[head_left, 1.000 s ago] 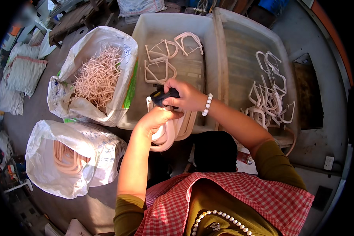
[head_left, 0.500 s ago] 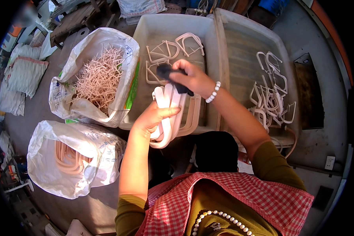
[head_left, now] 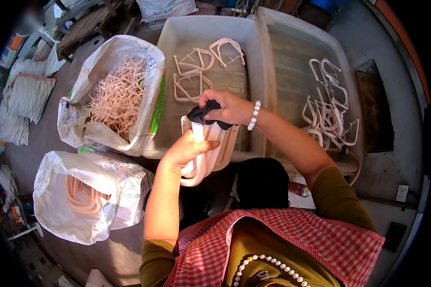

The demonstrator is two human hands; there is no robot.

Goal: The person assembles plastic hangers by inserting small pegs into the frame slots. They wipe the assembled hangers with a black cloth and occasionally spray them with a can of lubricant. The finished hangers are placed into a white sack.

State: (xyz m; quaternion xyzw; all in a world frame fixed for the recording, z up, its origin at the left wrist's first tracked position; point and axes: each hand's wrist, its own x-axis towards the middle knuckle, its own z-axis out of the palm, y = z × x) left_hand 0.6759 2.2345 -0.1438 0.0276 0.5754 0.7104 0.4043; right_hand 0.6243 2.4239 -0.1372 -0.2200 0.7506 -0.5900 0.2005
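Note:
My left hand (head_left: 190, 148) is wrapped round a bundle of pale pink U-shaped plastic pieces (head_left: 198, 165), with the thumb across their front and the bends facing me. A crumpled black cloth (head_left: 205, 113) is gripped in my right hand (head_left: 227, 109). The cloth covers the far ends of the bundle, so those ends are hidden. Past my hands, several pink plastic frames with crossbars (head_left: 194, 61) lie in the left translucent tub (head_left: 177, 33). The bundle is held over that tub's near edge.
The right tub (head_left: 292, 43) contains a heap of similar frames (head_left: 328, 117). An open white sack (head_left: 76, 122) holds many thin pink plastic sticks (head_left: 117, 95). Nearer, another sack (head_left: 48, 205) contains pink U-shaped pieces (head_left: 81, 195). A spray can (head_left: 299, 189) is beside the black seat-like shape (head_left: 263, 184).
My right hand has shifted slightly left and down with the black cloth, which now covers the tips of the U-shaped pieces. My left hand keeps its grip on the bundle.

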